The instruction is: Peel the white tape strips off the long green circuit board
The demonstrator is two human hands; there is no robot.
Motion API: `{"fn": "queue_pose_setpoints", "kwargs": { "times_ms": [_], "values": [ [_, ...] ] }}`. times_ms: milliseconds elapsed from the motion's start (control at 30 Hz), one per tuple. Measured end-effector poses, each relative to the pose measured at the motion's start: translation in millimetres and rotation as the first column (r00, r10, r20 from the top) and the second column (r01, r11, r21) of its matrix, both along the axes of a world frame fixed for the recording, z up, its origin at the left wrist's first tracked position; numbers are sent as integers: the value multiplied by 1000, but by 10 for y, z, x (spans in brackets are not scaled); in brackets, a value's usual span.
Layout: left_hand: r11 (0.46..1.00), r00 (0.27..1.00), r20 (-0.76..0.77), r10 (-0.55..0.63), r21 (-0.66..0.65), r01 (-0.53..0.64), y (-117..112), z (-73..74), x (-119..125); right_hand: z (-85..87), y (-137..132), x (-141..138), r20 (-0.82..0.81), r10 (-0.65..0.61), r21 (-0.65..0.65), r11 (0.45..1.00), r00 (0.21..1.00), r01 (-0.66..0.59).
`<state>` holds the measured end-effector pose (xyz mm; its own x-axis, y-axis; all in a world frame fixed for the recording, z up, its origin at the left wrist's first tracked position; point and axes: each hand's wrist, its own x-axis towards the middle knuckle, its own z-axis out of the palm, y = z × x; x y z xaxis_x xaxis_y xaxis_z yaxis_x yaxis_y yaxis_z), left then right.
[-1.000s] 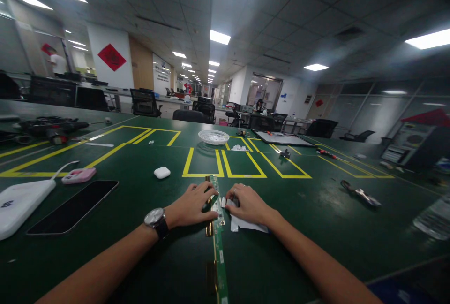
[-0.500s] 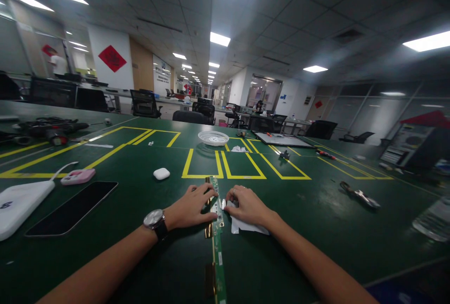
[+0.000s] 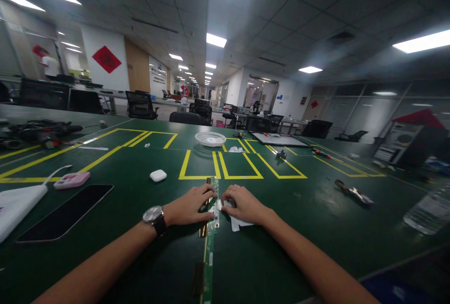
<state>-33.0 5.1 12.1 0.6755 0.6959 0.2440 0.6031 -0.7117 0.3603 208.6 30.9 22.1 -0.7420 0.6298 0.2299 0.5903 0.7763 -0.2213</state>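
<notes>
A long narrow green circuit board (image 3: pixel 209 257) with brown-gold strips along its left edge lies lengthwise on the green table. My left hand (image 3: pixel 190 206), wearing a wristwatch (image 3: pixel 153 215), grips its upper part, with thumb and fingertips on the board. Just to the right, my right hand (image 3: pixel 244 204) pinches a white flat cable (image 3: pixel 236 224) near its silvery connector end (image 3: pixel 220 204). That end is at the board's right edge; whether it sits in a socket I cannot tell. The rest of the cable lies under my right palm, partly hidden.
To the left lie a black phone (image 3: pixel 68 212), a white power bank (image 3: pixel 21 208), a pink case (image 3: pixel 72 180) and a white earbud case (image 3: pixel 158 175). Ahead stands a white basket (image 3: pixel 210 139). Pliers-like tool (image 3: pixel 353 192) and clear bottle (image 3: pixel 427 212) are at right.
My right hand and the connector end have come closer to the board's right edge. The board's near end has swung slightly left. My left hand keeps its hold; the view has shifted a little.
</notes>
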Motion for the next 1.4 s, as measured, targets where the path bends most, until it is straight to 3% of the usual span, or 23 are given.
{"fn": "queue_pose_setpoints", "kwargs": {
  "times_ms": [367,600,900,1167,1400],
  "values": [
    [993,993,-80,89,78,-83,-70,23,43,2,-57,-28,29,-112,20,994,993,112],
    [993,996,-22,90,75,-88,-83,2,54,-34,-64,-41,6,-139,5,990,990,139],
    [999,999,-2,42,18,-42,-48,-34,29,-21,-22,-23,-36,-7,-5,1000,999,7],
    [999,1000,17,15,-36,-15,-39,5,21,-20,-3,-4,-55,14,-27,1000,998,-16],
    [996,997,79,9,-85,-2,-26,-60,-7,55,-3,53,-74,58,-21,998,996,-60]
  ]
}}
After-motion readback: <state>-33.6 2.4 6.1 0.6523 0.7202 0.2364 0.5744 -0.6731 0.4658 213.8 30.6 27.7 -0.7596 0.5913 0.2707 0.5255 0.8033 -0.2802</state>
